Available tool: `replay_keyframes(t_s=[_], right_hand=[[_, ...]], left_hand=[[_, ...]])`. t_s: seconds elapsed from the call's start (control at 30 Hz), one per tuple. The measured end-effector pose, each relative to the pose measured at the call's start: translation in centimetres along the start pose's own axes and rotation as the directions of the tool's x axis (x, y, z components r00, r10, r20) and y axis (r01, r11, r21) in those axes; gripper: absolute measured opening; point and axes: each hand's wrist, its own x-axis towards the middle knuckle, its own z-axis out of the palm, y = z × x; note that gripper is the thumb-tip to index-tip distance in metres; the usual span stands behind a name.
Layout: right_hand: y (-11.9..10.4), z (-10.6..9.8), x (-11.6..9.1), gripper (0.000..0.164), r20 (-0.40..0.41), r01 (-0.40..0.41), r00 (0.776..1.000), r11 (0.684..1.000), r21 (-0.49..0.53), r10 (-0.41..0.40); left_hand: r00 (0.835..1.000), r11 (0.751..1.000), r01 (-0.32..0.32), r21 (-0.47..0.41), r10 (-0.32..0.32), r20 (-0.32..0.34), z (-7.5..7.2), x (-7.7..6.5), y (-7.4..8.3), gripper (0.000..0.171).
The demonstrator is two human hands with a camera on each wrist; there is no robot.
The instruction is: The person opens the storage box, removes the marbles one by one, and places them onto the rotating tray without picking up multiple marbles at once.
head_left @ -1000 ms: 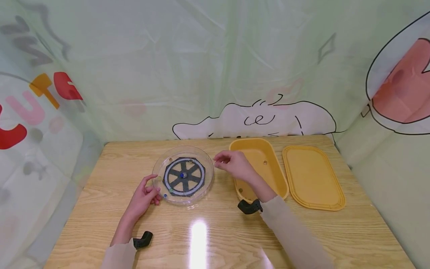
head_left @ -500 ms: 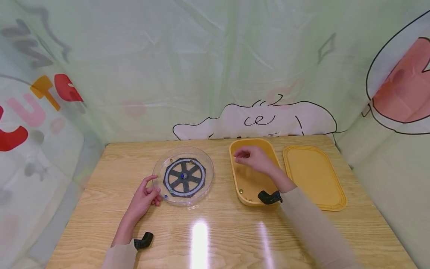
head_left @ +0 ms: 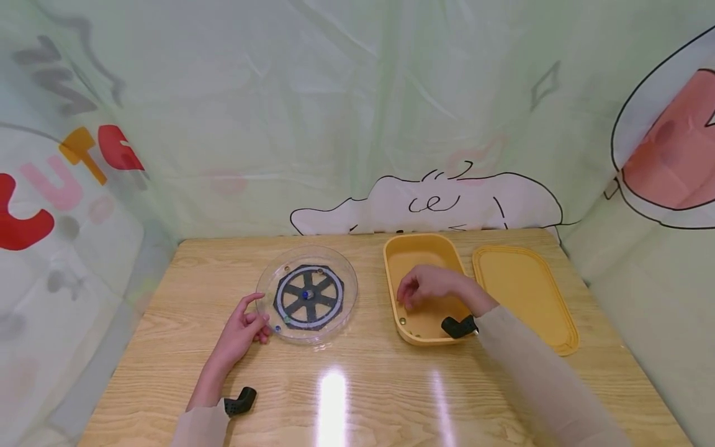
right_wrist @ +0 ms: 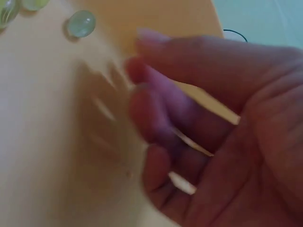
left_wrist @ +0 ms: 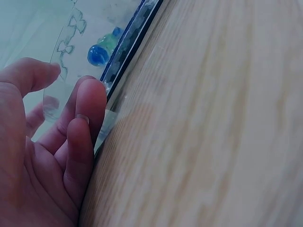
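A round clear dish (head_left: 346, 316) stands on the table, with a dark spoked wheel pattern (head_left: 309, 313) and a few small marbles inside. My left hand (head_left: 239, 332) rests at its left rim, fingers loosely bent; a blue marble (left_wrist: 98, 55) shows close by in the left wrist view. Over the yellow box (head_left: 393, 292) is my right hand (head_left: 430, 285), reaching down inside with fingers half bent. Nothing shows between its thumb and fingertips in the right wrist view. A pale green marble (right_wrist: 81, 23) lies just beyond them, with other marbles at that view's corner.
A flat yellow lid (head_left: 522, 292) lies on the wooden table (head_left: 268, 397) to the right of the box. Behind the table hangs a printed cloth (head_left: 290, 124). Each wrist wears a black camera piece (head_left: 240, 401).
My right hand has moved from beside the dish's right rim to the right, over the yellow box, then lower into it. My left hand stays at the dish.
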Motion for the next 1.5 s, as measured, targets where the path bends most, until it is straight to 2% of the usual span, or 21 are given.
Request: replay_keyframes(t_s=[0.07,0.13,0.23,0.33,0.5,0.67,0.8,1.03,1.17,1.33,1.5], right_hand=[[-0.1,0.1,0.0,0.014,0.067,-0.039,0.997,0.999,-0.031,0.041],[-0.3,0.3,0.0,0.015,0.095,-0.086,0.991,0.994,-0.069,0.092],[-0.8,0.5,0.1,0.015,0.089,-0.14,0.984,0.982,-0.124,0.152],[-1.2,0.7,0.4,0.015,0.063,-0.165,0.982,0.97,-0.176,0.178],[-1.4,1.0,1.0,0.021,0.074,-0.162,0.98,0.956,-0.245,0.185],[-1.3,1.2,1.5,0.025,0.073,-0.15,0.982,0.951,-0.272,0.176],[-1.1,1.1,1.6,0.022,0.073,-0.137,0.984,0.952,-0.273,0.162],[-0.5,0.4,1.5,0.013,0.104,-0.046,0.992,0.983,-0.177,0.065],[-0.4,0.4,1.6,0.017,0.105,-0.063,0.991,0.984,-0.166,0.082],[-0.1,0.6,2.0,0.025,0.075,-0.099,0.99,0.974,-0.203,0.116],[0.2,0.9,2.2,0.021,0.061,-0.11,0.99,0.972,-0.207,0.125]], left_hand=[[1.0,1.0,-0.002,0.009,0.002,0.003,-0.1,0.1,-0.3,0.053],[1.0,1.0,-0.005,0.011,0.005,0.004,-0.1,0.2,-0.4,0.054],[1.0,1.0,-0.008,0.017,0.008,0.004,-0.2,0.2,-0.3,0.055],[1.0,1.0,-0.003,0.016,0.003,-0.003,-0.2,0.3,-0.4,0.054],[1.0,1.0,0.002,0.003,-0.002,0.0,0.0,0.3,-0.1,0.052],[1.0,1.0,-0.012,-0.008,0.012,0.017,0.3,-0.6,1.7,0.051],[0.999,0.999,-0.033,-0.011,0.033,0.025,0.5,-1.1,2.5,0.053],[1.0,1.0,-0.004,0.001,0.004,0.011,0.6,-1.0,2.7,0.051],[1.0,1.0,0.01,-0.004,-0.01,0.002,0.6,-1.0,2.6,0.051],[1.0,1.0,0.007,0.002,-0.007,0.002,0.6,-1.1,2.6,0.051],[1.0,1.0,-0.008,-0.017,0.008,0.017,0.5,-1.2,2.6,0.052]])
